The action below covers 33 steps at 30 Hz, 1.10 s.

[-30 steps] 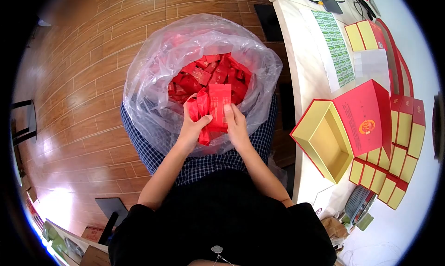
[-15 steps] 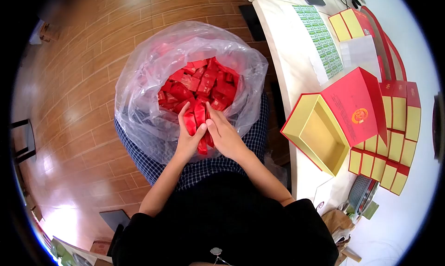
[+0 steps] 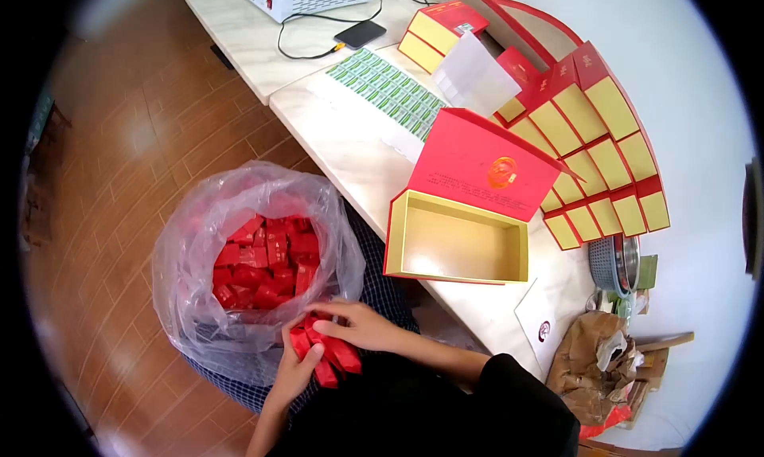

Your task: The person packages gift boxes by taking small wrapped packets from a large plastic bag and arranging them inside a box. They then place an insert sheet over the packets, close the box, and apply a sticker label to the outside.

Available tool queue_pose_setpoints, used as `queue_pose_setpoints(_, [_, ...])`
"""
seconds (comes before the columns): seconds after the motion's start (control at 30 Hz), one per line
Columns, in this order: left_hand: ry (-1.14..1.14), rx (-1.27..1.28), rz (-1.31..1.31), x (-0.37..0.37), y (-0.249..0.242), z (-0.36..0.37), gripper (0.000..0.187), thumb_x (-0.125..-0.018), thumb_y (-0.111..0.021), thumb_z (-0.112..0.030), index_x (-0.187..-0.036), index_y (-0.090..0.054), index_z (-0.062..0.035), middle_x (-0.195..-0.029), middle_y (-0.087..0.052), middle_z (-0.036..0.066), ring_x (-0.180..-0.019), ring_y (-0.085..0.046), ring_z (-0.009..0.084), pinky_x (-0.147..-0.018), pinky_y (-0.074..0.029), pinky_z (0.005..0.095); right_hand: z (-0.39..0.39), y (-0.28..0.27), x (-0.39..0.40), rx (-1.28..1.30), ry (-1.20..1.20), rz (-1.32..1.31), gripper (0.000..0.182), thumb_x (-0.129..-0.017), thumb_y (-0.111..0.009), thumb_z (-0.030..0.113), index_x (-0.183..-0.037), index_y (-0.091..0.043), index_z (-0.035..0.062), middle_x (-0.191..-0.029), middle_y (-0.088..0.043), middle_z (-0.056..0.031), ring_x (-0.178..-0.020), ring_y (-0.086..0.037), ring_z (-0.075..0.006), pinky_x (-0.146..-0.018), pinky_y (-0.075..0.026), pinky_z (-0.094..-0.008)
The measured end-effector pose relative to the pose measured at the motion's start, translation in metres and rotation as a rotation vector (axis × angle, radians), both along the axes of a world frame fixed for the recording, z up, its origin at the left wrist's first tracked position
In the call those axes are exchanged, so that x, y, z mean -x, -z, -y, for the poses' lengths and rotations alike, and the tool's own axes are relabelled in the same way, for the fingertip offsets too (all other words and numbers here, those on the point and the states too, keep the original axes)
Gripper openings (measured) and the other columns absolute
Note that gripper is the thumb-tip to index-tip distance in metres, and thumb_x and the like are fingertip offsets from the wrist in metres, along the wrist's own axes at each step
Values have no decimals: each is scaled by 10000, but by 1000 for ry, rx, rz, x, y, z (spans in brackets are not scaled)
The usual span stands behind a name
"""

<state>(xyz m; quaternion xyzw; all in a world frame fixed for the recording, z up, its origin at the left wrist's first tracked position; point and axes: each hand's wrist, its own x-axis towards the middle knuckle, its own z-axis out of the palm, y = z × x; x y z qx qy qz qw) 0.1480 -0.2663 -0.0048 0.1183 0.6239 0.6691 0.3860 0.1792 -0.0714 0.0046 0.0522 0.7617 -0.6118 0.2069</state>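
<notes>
A small bundle of glossy red wrapped packets (image 3: 341, 355) is held close in front of the body, just beside the near right part of a wide-mouthed clear plastic bag (image 3: 179, 298); the bundle is grasped from the left by the left hand (image 3: 294, 371), with the thumb laid against it, and from the right by the right hand (image 3: 362, 327), with the thumb bent over its far end; how many packets are gripped cannot be told, since they are partly covered by the fingers. The bag is heaped inside with loose red packets (image 3: 253, 258); dark checked cloth (image 3: 374, 254) is seen to its right.

On a pale marbled table (image 3: 338, 150) to the right, a red rectangular box with a gold lining (image 3: 461, 246) is set with its lid raised on the far side; a gold-orange round emblem (image 3: 502, 173) is borne by the lid. Farther right, red-and-gold boxes (image 3: 609, 166) are stacked in rows; a sheet of green printed labels (image 3: 386, 91) is laid beyond the open box, with a dark flat phone-like device (image 3: 360, 34) beyond that.
</notes>
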Motion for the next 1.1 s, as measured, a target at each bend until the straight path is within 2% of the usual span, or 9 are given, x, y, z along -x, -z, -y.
queue_pose_setpoints(0.07, [-31, -201, -100, 12, -38, -30, 679, -897, -635, -200, -1401, -218, -17, -1342, -399, 169, -1258, -419, 246, -1072, -314, 380, -20, -53, 4, -197, 169, -491, 479, -913, -620, 335, -1297, -557, 55, -1008, -605, -140, -839, -574, -226, -758, -466, -329])
queue_pose_setpoints(0.1, [-17, -277, -117, 22, -60, -50, 691, -885, -648, -204, -1401, -228, -15, -1340, -396, 173, -1261, -415, 253, -1070, -316, 389, -33, -83, 4, -242, 217, -516, 464, -908, -624, 301, -1296, -557, 54, -997, -593, -130, -830, -564, -217, -753, -462, -327])
queue_pose_setpoints(0.23, [48, -272, -788, 58, -118, -137, 656, -819, -706, -211, -1343, -368, -5, -1305, -378, 219, -1247, -391, 360, -1064, -321, 424, -84, -146, 1, -339, 561, -657, 415, -904, -612, 200, -1290, -567, 55, -918, -537, -57, -808, -520, -157, -731, -428, -276])
queue_pose_setpoints(0.37, [111, -329, -865, 71, -125, -208, 593, -851, -677, -265, -1293, -393, 10, -1284, -388, 216, -1219, -412, 377, -1046, -343, 424, -124, -144, -5, -269, 879, -610, 374, -940, -566, 175, -1287, -562, 35, -1027, -563, -37, -883, -511, -99, -827, -415, -229])
queue_pose_setpoints(0.53, [160, -160, -863, 73, -96, -227, 489, -882, -632, -282, -1219, -455, 24, -1207, -455, 204, -1170, -428, 372, -1022, -341, 435, -145, -99, 0, -202, 859, -546, 371, -973, -541, 209, -1297, -544, 31, -1058, -598, -50, -954, -535, -102, -867, -430, -256])
queue_pose_setpoints(0.63, [19, 3, -1149, 73, -90, -224, 318, -879, -616, -242, -1045, -566, 24, -1062, -510, 171, -1033, -463, 326, -940, -358, 410, -143, -88, -1, -90, 864, -489, 330, -972, -547, 215, -1230, -565, 10, -991, -615, -45, -905, -542, -91, -832, -437, -242])
queue_pose_setpoints(0.77, [12, 3, -1144, 80, -88, -224, 280, -869, -618, -266, -921, -625, 9, -966, -524, 123, -970, -474, 308, -843, -382, 418, -148, -88, -2, -174, 779, -455, 216, -960, -569, 206, -998, -573, -6, -840, -598, -14, -774, -520, -61, -693, -430, -228])
queue_pose_setpoints(1.03, [-2, 173, -1267, 71, -92, -223, 263, -863, -622, -279, -946, -634, -29, -1018, -523, 108, -955, -473, 299, -828, -380, 419, -146, -87, -1, -269, 785, -409, 202, -952, -580, 207, -980, -563, 8, -807, -632, -60, -688, -543, -72, -610, -440, -239])
queue_pose_setpoints(1.1, [-14, 198, -1235, 69, -92, -224, 261, -842, -638, -229, -1031, -614, -50, -1052, -516, 110, -959, -480, 298, -827, -394, 415, -137, -95, 1, -472, 843, -317, 209, -941, -587, 180, -1027, -512, 5, -824, -662, -132, -632, -628, -169, -582, -482, -305])
